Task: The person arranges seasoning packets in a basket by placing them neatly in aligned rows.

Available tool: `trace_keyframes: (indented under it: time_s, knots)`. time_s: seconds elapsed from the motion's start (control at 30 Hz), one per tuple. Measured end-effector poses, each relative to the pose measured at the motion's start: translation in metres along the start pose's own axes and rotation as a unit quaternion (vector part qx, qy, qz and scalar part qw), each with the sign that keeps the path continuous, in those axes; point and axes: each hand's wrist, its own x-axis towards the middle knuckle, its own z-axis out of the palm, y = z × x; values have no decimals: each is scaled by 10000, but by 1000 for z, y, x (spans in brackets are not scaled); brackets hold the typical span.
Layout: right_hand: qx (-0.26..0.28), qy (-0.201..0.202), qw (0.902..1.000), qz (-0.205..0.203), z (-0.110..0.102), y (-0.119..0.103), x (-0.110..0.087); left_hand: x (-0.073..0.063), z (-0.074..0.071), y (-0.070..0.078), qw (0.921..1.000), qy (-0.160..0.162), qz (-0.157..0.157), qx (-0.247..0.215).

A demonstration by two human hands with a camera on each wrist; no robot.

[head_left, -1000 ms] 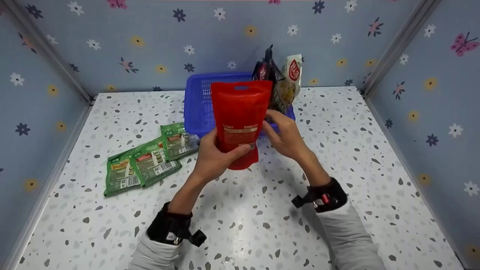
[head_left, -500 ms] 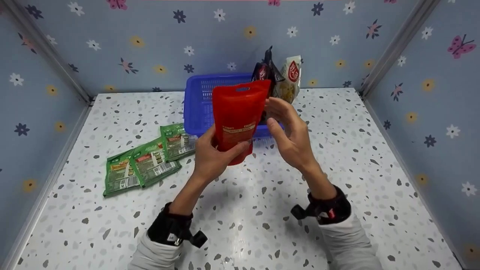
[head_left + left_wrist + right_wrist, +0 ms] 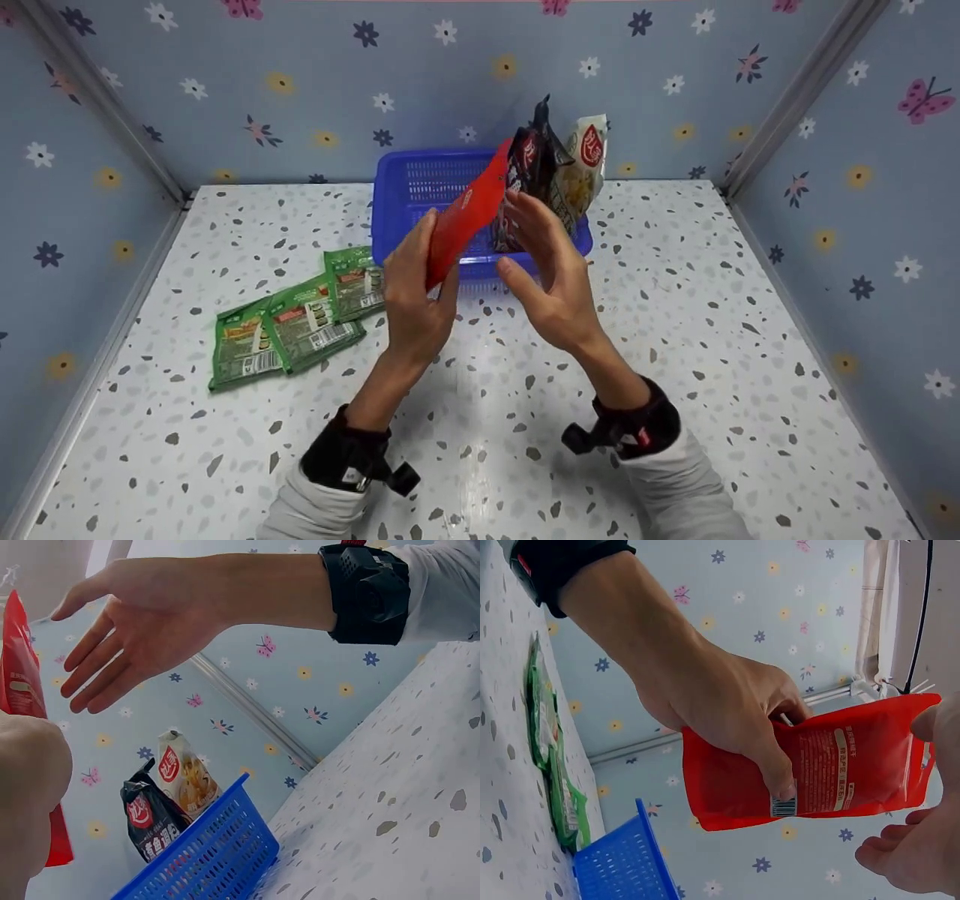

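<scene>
My left hand (image 3: 416, 304) grips a red stand-up pouch (image 3: 471, 214) near its bottom end, the thumb lying across its printed back in the right wrist view. The pouch (image 3: 832, 765) is tilted, seen almost edge-on from the head, and held up in front of the blue basket (image 3: 427, 176). At the pouch's other end is my right hand (image 3: 551, 289), its fingers extended and thumb apart. In the left wrist view that hand (image 3: 146, 626) shows a bare palm with spread fingers.
Inside the basket's right side stand a black food bag (image 3: 531, 154) and a white food bag (image 3: 589, 161). Several green packets (image 3: 307, 322) lie overlapping on the speckled table (image 3: 480, 420), left of the basket. Flowered walls (image 3: 300, 90) enclose the back and sides.
The red pouch has turned from facing the head camera to nearly edge-on, its top leaning right. My right hand has let go of the pouch's edge and its fingers have straightened.
</scene>
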Motion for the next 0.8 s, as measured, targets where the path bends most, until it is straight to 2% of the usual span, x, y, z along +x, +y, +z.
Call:
trace_keyframes:
  time_s: [0.1, 0.2, 0.3, 0.5, 0.63, 0.8]
  knots:
    - [211, -33, 9996, 158, 6, -1, -3, -1, 0, 0, 9980, 171, 354, 498]
    - [445, 51, 9986, 269, 11, -2, -6, -3, 1, 0, 9910, 375, 747, 1045]
    - [629, 256, 9968, 427, 17, -3, -10, -5, 2, 0, 9790, 574, 1147, 1587]
    - [761, 934, 9893, 821, 23, -4, -13, -10, 5, 0, 9469, 705, 1848, 2536]
    - [782, 1264, 9829, 1086, 25, -3, -14, -12, 6, -1, 9317, 726, 2110, 2865]
    - [761, 1585, 9757, 1306, 25, -3, -12, -12, 5, -1, 9246, 737, 2243, 2988]
